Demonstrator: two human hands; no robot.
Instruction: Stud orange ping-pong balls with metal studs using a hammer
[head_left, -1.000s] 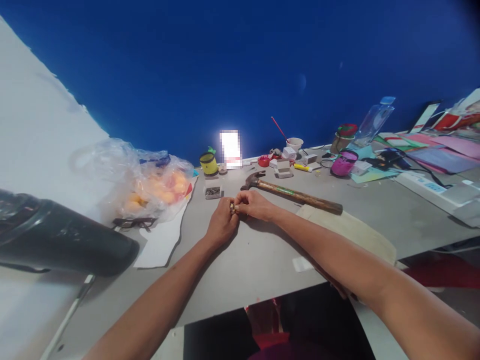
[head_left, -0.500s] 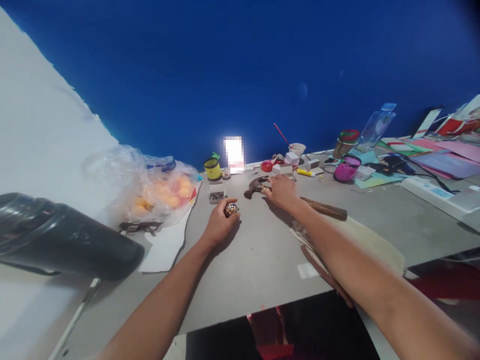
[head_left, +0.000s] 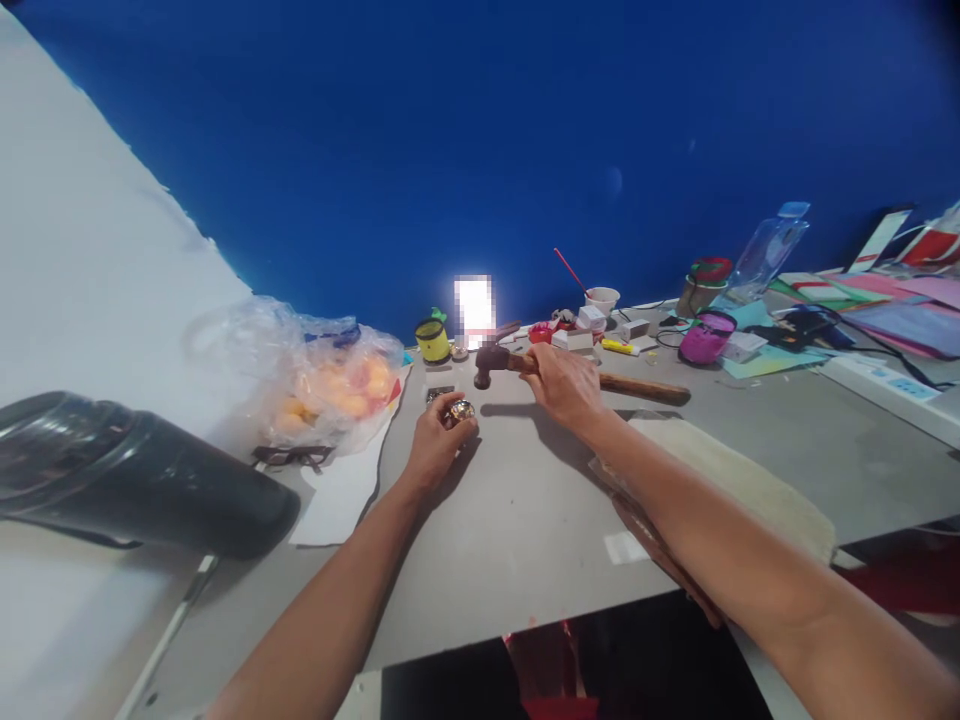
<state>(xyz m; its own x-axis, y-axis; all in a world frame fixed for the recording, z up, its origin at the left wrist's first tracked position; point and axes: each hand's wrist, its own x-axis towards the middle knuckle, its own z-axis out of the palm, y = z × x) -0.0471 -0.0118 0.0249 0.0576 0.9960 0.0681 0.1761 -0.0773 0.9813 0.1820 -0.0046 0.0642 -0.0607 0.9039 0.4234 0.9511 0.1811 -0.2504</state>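
Observation:
Fingers of my left hand (head_left: 437, 440) are wrapped round a small shiny ball dotted with metallic studs (head_left: 462, 411), resting at the grey tabletop. My right hand (head_left: 566, 385) grips a claw hammer (head_left: 643, 388) by its wooden handle, close to the head. The hammer is raised off the table, its shadow falling below, and its dark metal head (head_left: 486, 366) hangs just above and beyond the ball, apart from it. Behind my left fingers lies a small open box of dark bits (head_left: 439, 392), partly hidden.
A clear plastic bag of orange things (head_left: 341, 385), glasses (head_left: 294, 456) and a big dark bottle (head_left: 142, 475) stand left. A yellow container (head_left: 432, 341) is at the back. A pale cloth (head_left: 739, 480), purple container (head_left: 706, 337) and white power strip (head_left: 892, 395) lie right.
My right hand has lifted the hammer off the table and turned its head downward, closer to the ball. My left hand still holds the ball. The view has shifted slightly.

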